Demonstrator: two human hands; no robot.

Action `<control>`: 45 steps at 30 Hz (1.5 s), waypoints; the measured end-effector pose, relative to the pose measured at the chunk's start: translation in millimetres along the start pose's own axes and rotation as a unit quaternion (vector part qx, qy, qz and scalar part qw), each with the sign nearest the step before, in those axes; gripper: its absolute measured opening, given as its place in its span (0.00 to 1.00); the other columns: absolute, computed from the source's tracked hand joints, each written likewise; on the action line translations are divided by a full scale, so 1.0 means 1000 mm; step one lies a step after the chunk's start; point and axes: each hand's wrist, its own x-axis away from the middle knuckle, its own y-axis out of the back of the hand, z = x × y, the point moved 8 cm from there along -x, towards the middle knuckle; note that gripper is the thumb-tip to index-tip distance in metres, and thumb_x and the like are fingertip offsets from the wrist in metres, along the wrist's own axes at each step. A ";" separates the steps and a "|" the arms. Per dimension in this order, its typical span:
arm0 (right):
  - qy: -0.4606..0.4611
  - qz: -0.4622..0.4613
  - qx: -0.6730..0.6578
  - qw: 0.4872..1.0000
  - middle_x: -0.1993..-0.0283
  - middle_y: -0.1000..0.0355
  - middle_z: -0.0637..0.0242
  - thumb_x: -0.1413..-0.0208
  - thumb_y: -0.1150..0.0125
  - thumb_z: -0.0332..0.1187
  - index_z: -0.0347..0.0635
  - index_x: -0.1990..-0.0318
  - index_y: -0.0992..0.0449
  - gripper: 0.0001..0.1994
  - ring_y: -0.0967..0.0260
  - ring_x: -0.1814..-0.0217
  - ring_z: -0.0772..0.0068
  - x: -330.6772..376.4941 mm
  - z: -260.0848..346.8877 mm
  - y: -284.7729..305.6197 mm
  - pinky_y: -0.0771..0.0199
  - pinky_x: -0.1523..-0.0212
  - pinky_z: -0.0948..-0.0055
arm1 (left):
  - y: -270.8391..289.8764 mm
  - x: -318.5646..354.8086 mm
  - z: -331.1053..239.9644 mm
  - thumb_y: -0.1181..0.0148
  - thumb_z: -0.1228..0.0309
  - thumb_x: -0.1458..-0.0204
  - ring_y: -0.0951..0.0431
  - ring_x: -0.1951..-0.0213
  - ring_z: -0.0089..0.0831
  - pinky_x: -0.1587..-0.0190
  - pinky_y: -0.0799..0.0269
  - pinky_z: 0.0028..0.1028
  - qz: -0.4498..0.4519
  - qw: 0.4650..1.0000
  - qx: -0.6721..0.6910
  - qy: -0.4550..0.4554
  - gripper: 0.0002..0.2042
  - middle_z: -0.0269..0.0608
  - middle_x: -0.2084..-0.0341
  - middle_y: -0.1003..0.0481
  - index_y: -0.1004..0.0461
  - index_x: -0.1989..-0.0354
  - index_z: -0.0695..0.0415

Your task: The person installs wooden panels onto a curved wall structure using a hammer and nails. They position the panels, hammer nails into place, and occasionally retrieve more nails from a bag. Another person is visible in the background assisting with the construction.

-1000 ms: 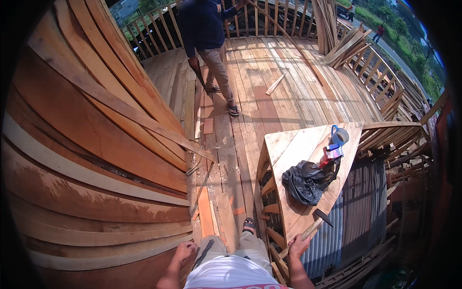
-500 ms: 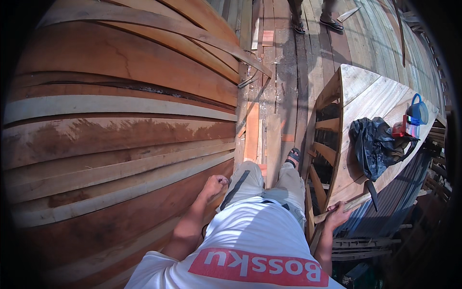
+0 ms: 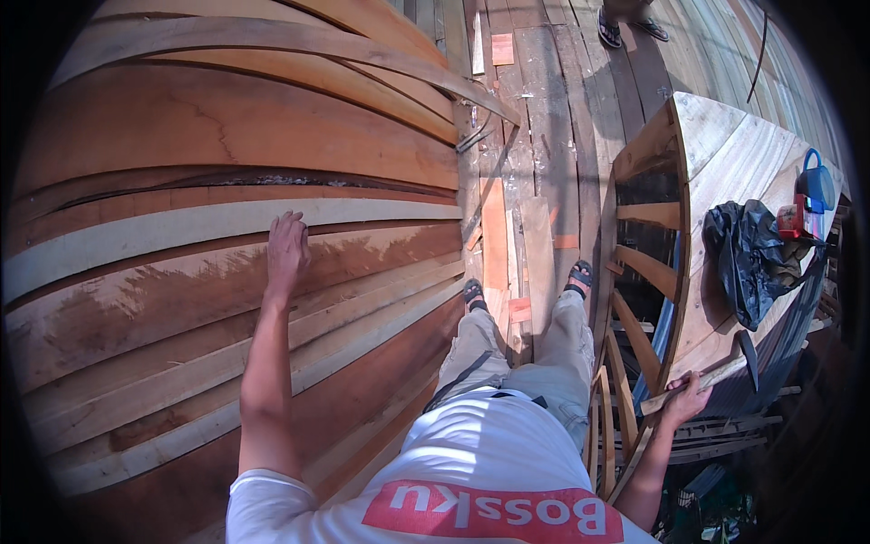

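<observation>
- The person's right hand (image 3: 687, 399) is closed round the wooden handle of a hammer (image 3: 720, 373), well below its dark head; that hold matches the moment before; the hammer lies out over the near corner of the slatted table (image 3: 716, 136), its head toward the far right.
- The left hand (image 3: 288, 247) is what has changed: half a second ago it hung loosely curled beside the thigh; now it is out over the boards (image 3: 172, 258), fingers mostly extended and nothing seen in them (whether the fingertips touch the wood, the view does not settle).
- The shift suggests that attention has gone to the boards, with the hammer carried rather than swung; that is a judgement from the poses.
- The left arm reaches forward and outward, nearly straight, back of the hand upward; the right forearm angles out low beside the table, wrist near its edge.
- Both sandalled feet now show on the plank floor (image 3: 548, 100), where only the right one did; orange offcuts (image 3: 494, 231) lie ahead of them.
- Farther out, a black plastic bag (image 3: 750, 263), a red box (image 3: 791, 220) and a blue mug (image 3: 819, 188) sit on the table; a co-worker's feet (image 3: 610, 29) stand beyond.
</observation>
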 end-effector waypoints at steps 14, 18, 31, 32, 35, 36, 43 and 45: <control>0.047 -0.086 -0.030 0.995 0.83 0.40 0.67 0.48 0.50 0.27 0.38 0.64 0.37 0.05 0.43 0.90 0.76 0.017 0.017 -0.002 0.41 0.90 0.75 | -0.058 -0.046 0.063 0.51 0.73 0.52 0.30 0.56 0.42 0.46 0.40 0.40 0.123 0.985 -0.122 0.010 0.07 0.47 0.65 0.28 0.30 0.66 0.58; 0.040 -0.105 -0.033 0.993 0.82 0.39 0.64 0.49 0.51 0.29 0.34 0.62 0.36 0.09 0.43 0.91 0.75 0.014 0.004 0.004 0.40 0.91 0.73 | -0.053 -0.044 0.069 0.50 0.71 0.54 0.29 0.55 0.42 0.47 0.40 0.38 0.148 0.983 -0.104 0.039 0.09 0.48 0.65 0.26 0.29 0.64 0.58; 0.041 -0.214 0.046 0.975 0.73 0.36 0.55 0.44 0.49 0.34 0.35 0.55 0.36 0.14 0.37 0.80 0.63 0.034 0.056 0.002 0.37 0.80 0.66 | -0.059 -0.044 0.072 0.47 0.70 0.56 0.27 0.54 0.42 0.46 0.40 0.39 0.113 0.985 -0.130 0.016 0.13 0.48 0.63 0.24 0.27 0.61 0.60; 0.040 -0.236 -0.079 0.968 0.82 0.39 0.62 0.46 0.50 0.31 0.36 0.60 0.37 0.09 0.42 0.91 0.73 0.039 0.033 0.004 0.41 0.92 0.72 | -0.055 -0.039 0.067 0.47 0.70 0.57 0.27 0.55 0.42 0.49 0.38 0.39 0.112 0.985 -0.134 0.012 0.12 0.48 0.65 0.25 0.28 0.63 0.60; 0.111 -0.217 0.001 0.970 0.76 0.36 0.62 0.38 0.48 0.34 0.33 0.54 0.36 0.13 0.39 0.81 0.73 0.048 0.047 0.009 0.39 0.80 0.74 | -0.046 -0.049 0.055 0.49 0.73 0.56 0.27 0.61 0.41 0.55 0.36 0.37 0.113 0.984 -0.139 0.000 0.05 0.45 0.71 0.26 0.31 0.69 0.57; 0.186 -0.172 0.030 0.967 0.75 0.35 0.63 0.38 0.46 0.36 0.34 0.56 0.36 0.13 0.38 0.79 0.74 0.068 0.067 -0.004 0.37 0.78 0.75 | -0.041 -0.056 0.049 0.49 0.73 0.54 0.27 0.61 0.41 0.55 0.36 0.37 0.101 0.986 -0.135 -0.014 0.04 0.45 0.71 0.26 0.31 0.69 0.57; 0.138 0.175 0.265 0.938 0.73 0.34 0.69 0.41 0.42 0.31 0.34 0.61 0.29 0.08 0.42 0.79 0.81 0.137 -0.011 -0.104 0.42 0.79 0.80 | -0.039 -0.048 0.051 0.49 0.75 0.52 0.27 0.63 0.41 0.56 0.35 0.38 0.101 0.988 -0.116 0.007 0.02 0.44 0.72 0.26 0.32 0.71 0.58; -0.082 0.272 0.158 0.946 0.75 0.34 0.70 0.42 0.43 0.28 0.36 0.63 0.28 0.05 0.43 0.82 0.84 0.172 -0.044 -0.161 0.44 0.83 0.80 | -0.040 -0.050 0.053 0.47 0.75 0.52 0.27 0.60 0.40 0.53 0.35 0.38 0.148 0.980 -0.130 0.029 0.03 0.44 0.71 0.26 0.31 0.70 0.58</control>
